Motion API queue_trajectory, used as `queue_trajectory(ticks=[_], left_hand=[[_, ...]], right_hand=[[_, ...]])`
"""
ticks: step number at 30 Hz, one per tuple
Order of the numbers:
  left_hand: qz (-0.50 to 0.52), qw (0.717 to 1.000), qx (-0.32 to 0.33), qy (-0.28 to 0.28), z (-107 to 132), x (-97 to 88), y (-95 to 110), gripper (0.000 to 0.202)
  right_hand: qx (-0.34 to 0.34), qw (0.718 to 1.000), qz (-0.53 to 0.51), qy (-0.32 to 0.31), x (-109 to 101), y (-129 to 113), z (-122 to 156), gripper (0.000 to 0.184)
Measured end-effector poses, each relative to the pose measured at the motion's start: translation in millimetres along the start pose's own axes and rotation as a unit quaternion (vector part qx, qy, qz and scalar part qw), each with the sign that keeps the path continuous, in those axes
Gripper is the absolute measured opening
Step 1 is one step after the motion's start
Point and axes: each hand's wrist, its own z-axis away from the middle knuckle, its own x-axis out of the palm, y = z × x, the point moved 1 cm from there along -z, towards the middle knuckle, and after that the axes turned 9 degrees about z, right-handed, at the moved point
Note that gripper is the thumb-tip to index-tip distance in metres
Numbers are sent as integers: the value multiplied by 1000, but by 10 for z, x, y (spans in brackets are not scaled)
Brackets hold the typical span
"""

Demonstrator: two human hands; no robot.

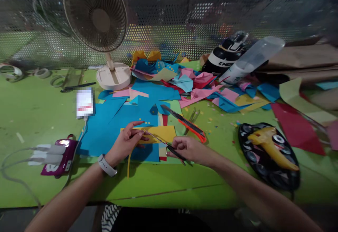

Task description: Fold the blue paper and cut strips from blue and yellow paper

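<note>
My left hand [128, 140] pinches a strip of yellow paper [163, 132] near its left end, the index finger stretched out above. My right hand [188, 149] is closed on black-handled scissors [175, 152], held low with the fingers around the handle. Their thin metal blades lie along the yellow paper and point at my left fingertips. A narrow yellow strip [129, 165] hangs below my left hand. Beneath the work lie blue paper sheets [102, 129]. An orange-and-black utility knife [188, 124] rests just beyond my right hand.
A fan [113, 77] stands behind the blue sheets. Paper scraps [195, 80] pile up at the back, near a black bottle [223, 57] and a clear bottle [250, 61]. A phone [85, 103] and purple charger [59, 158] sit left, a black tray [245, 147] right.
</note>
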Motion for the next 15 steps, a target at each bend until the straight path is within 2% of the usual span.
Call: queue_trajectory(ticks=[4,9,15], left_hand=[[17,1000,15,21,1,2,26,51],[59,998,7,-5,-4,7,20,50],[113,993,-13,-16,-13,-3,-6,56]], right_hand=[[-19,998,-51,23,-14,-15,-9,52],[-44,993,-97,43,-28,18,-34,50],[-22,998,-54,1,-28,-33,32,50]])
